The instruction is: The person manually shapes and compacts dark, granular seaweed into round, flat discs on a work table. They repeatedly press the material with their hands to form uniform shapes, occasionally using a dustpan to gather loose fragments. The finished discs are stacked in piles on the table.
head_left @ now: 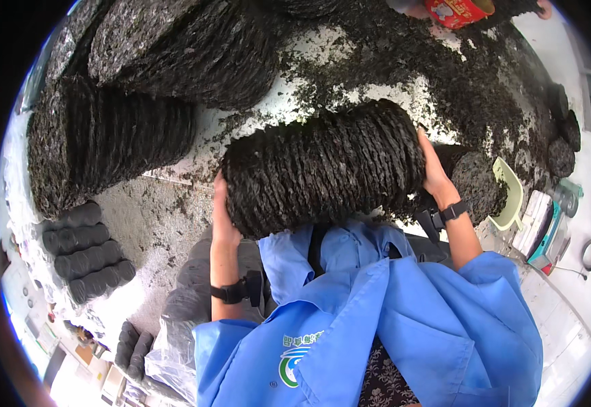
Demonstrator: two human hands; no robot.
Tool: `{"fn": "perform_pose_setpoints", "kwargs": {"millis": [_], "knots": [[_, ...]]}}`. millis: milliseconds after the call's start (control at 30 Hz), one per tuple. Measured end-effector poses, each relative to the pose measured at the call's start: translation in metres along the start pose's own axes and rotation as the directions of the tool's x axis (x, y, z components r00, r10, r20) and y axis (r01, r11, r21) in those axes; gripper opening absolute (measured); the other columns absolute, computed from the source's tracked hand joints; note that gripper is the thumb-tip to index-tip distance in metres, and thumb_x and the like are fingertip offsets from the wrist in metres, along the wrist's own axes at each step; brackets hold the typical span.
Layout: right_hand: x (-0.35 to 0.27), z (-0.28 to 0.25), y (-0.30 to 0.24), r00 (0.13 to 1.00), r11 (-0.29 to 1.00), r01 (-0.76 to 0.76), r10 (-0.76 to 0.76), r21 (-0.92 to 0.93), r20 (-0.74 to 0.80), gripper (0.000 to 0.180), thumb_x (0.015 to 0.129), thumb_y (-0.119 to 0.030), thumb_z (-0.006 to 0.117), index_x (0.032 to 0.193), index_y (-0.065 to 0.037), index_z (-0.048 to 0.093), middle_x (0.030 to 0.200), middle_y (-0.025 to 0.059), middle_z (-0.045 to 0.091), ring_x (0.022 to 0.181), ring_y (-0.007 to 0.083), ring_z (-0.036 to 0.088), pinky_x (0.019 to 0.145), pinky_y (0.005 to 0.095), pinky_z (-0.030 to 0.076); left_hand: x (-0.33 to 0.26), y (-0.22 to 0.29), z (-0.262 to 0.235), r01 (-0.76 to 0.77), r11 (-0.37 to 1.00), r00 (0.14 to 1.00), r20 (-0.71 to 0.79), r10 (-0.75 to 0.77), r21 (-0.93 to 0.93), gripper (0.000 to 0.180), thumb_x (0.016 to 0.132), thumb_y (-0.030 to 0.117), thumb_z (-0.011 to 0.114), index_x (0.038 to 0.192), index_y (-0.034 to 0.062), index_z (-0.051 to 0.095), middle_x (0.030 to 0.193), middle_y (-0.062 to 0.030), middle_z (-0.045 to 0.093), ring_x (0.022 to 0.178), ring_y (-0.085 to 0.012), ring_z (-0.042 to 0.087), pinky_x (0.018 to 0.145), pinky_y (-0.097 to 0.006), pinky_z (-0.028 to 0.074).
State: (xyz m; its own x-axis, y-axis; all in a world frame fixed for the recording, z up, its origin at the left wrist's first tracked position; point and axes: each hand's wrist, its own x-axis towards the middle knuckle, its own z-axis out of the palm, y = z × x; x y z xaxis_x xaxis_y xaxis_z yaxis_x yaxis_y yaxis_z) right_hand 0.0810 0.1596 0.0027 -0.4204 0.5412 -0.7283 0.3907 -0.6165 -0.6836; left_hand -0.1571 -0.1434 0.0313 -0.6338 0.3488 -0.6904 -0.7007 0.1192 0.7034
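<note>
A long roll-shaped stack of dried seaweed cakes (322, 169), dark and ridged, lies sideways across the front of my body. My left hand (223, 214) presses its flat left end. Against the right end rests my right hand (433, 166), fingers pointing away from me, so the stack is clamped between both palms. Some fingers are hidden behind the stack. Just right of my right hand, another round bundle of seaweed (475, 183) lies partly covered, with a pale green scoop (509, 193) beside it.
Big seaweed stacks (180, 51) and a shorter row (112, 139) stand at left and far left. Loose seaweed (485, 88) covers the far right, near a red tub (458, 11). Wrapped black rolls (88, 251) lie at lower left. A teal-and-white device (543, 230) sits at right.
</note>
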Motion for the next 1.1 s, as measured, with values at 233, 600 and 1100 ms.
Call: {"fn": "perform_pose_setpoints", "kwargs": {"millis": [233, 600, 1100], "knots": [[-0.009, -0.018, -0.026, 0.987, 0.984, 0.155, -0.159, 0.092, 0.037, 0.065, 0.093, -0.052, 0.039, 0.133, 0.000, 0.041, 0.128, 0.0090, 0.052, 0.113, 0.0181, 0.051, 0.098, 0.0313, 0.039, 0.019, 0.018, -0.042, -0.182, 0.983, 0.980, -0.078, 0.182, 0.009, 0.073, 0.089, 0.059, 0.041, 0.131, 0.0005, 0.039, 0.131, -0.0165, 0.044, 0.123, -0.0276, 0.040, 0.105, -0.039, 0.030], [-0.016, -0.026, 0.004, 0.996, 0.993, 0.043, -0.051, 0.108, 0.073, 0.075, 0.092, -0.058, 0.036, 0.144, -0.006, 0.022, 0.145, 0.0075, 0.033, 0.130, 0.0203, 0.033, 0.107, 0.0332, 0.027, 0.005, -0.014, -0.054, -0.037, 0.961, 0.977, 0.191, 0.092, -0.274, 0.082, 0.086, 0.054, 0.052, 0.145, 0.0076, 0.017, 0.145, -0.0143, 0.029, 0.130, -0.0296, 0.034, 0.106, -0.043, 0.032], [-0.016, -0.006, 0.020, 0.960, 0.951, 0.260, -0.234, -0.170, 0.156, 0.084, 0.077, -0.019, 0.074, 0.141, -0.001, 0.023, 0.131, 0.0109, 0.046, 0.119, 0.0179, 0.044, 0.103, 0.0308, 0.031, 0.008, -0.057, -0.026, -0.128, 0.985, 0.986, 0.126, 0.113, 0.119, 0.059, 0.078, 0.017, 0.072, 0.126, -0.0016, 0.043, 0.116, -0.0107, 0.055, 0.105, -0.0204, 0.053, 0.093, -0.034, 0.043]]}}
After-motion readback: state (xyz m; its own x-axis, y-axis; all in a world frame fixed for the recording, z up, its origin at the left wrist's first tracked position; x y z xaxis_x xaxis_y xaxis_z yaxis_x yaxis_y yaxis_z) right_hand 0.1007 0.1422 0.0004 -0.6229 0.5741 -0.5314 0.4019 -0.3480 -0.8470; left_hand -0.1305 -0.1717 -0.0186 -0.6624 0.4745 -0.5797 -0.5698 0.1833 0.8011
